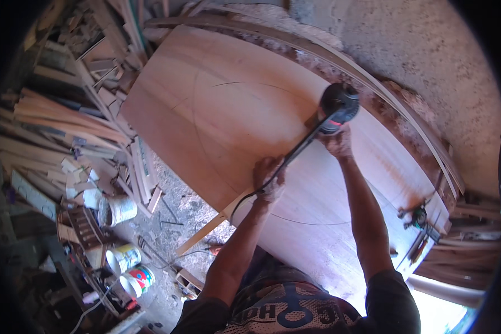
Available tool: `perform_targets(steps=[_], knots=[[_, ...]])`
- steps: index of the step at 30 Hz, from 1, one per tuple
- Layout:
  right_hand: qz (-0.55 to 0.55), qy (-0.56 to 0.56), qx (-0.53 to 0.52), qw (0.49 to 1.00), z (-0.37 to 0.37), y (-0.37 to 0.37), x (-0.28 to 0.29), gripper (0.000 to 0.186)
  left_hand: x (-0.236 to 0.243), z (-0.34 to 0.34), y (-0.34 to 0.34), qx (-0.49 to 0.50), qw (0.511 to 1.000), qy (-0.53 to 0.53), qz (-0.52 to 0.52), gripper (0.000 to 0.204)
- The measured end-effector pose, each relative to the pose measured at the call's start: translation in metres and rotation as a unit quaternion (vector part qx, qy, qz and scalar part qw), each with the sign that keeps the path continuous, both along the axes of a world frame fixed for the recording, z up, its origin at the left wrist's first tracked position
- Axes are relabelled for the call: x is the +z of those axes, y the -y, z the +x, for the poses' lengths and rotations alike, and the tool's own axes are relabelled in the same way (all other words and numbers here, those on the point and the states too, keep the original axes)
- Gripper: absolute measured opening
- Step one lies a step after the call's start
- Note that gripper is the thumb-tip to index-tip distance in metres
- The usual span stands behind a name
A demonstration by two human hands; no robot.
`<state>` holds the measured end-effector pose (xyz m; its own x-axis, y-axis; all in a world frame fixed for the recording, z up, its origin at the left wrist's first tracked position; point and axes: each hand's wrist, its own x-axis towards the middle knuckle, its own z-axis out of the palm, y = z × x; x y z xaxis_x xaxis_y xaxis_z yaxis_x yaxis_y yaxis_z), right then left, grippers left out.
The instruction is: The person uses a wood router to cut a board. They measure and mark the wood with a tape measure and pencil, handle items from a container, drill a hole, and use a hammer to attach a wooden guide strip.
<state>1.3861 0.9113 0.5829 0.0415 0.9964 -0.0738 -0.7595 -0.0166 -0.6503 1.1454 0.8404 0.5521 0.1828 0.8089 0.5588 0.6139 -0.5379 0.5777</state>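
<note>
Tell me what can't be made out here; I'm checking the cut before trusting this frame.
Head view only:
- Cutting bit of the power tool: hidden under its body.
- Right hand fingers: wrapped behind the tool.
- Left hand palm: turned away.
- Plywood sheet near corner: behind the person's torso.
- Clamp: too small.

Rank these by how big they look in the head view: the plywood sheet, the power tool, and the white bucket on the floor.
Largest to smallest:
1. plywood sheet, by far the largest.
2. power tool, counting its long black body.
3. white bucket.
The bucket lies farther from the camera, so its true size against the tool is unsure.
</note>
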Motion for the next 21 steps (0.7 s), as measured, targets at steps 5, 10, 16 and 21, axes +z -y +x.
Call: perform_targets(steps=[5, 10, 16, 21], knots=[[-0.038, 0.028, -0.023, 0.999, 0.002, 0.004, -0.010, 0.052, -0.008, -0.007, 0.003, 0.003, 0.998, -0.013, -0.055, 0.019], [-0.014, 0.317, -0.108, 0.942, 0.018, 0.026, -0.026, 0.067, 0.009, 0.009, 0.012, -0.007, 0.993, -0.067, -0.094, 0.044], [0.030, 0.430, -0.118, 0.895, 0.016, 0.045, -0.007, 0.078, 0.006, 0.005, 0.018, -0.019, 0.993, -0.066, -0.097, 0.030], [-0.017, 0.194, -0.089, 0.977, 0.016, 0.052, -0.009, 0.080, 0.007, 0.007, 0.021, -0.021, 0.990, -0.064, -0.123, 0.022]])
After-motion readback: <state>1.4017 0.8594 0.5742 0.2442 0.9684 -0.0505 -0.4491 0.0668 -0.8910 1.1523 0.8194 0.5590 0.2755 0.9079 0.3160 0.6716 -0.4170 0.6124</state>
